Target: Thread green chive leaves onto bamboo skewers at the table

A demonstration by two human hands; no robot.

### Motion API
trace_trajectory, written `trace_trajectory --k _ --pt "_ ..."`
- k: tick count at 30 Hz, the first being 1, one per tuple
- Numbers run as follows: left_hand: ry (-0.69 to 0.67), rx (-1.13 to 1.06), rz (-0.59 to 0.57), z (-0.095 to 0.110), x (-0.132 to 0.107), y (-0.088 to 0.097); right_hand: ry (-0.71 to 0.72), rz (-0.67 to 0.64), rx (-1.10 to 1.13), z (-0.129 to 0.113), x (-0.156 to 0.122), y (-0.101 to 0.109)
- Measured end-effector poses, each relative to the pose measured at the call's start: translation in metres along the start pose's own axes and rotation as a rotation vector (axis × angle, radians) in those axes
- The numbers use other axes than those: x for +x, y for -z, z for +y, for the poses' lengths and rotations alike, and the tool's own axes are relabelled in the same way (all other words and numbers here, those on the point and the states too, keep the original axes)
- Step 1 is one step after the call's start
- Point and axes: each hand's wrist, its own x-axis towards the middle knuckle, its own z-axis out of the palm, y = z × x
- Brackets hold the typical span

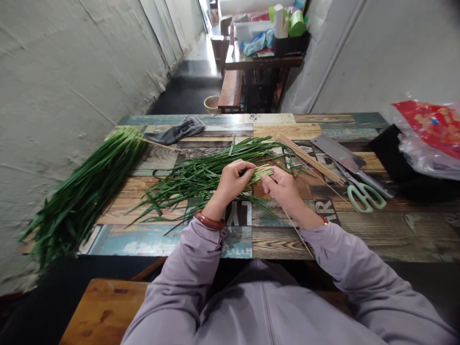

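Several pale green chive stalks lie side by side between my two hands, above the middle of the table. My left hand is closed, thumb and forefinger pinching at the stalks' left side. Around their right end my right hand is closed too. A thin bamboo skewer slants down from beneath my right hand toward the table's front edge; whether it passes through the stalks is hidden by the fingers. Loose chives spread on the table behind and left of my hands.
A thick chive bundle lies at the left, near a grey cloth. To the right are a bundle of skewers, a cleaver and green-handled scissors. A red and clear plastic bag sits at the far right.
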Motion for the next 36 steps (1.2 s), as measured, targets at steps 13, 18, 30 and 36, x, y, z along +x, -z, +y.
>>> trace_trajectory --k 13,18,30,36 --pt "0.035 -0.052 0.005 0.0003 -0.0006 -0.0011 0.004 0.0 -0.001 0.0057 0.0012 0.0007" --pt "0.033 -0.069 0.01 -0.0005 -0.0002 -0.0013 0.003 -0.006 0.034 0.0045 0.0011 0.0001" --pt "0.04 -0.13 -0.001 0.0011 -0.0007 -0.0001 0.021 0.007 0.064 0.0016 0.0013 -0.0025" --pt "0.065 -0.168 0.0 -0.0001 -0.0004 -0.0006 0.034 0.011 0.077 0.0036 0.0008 -0.0028"
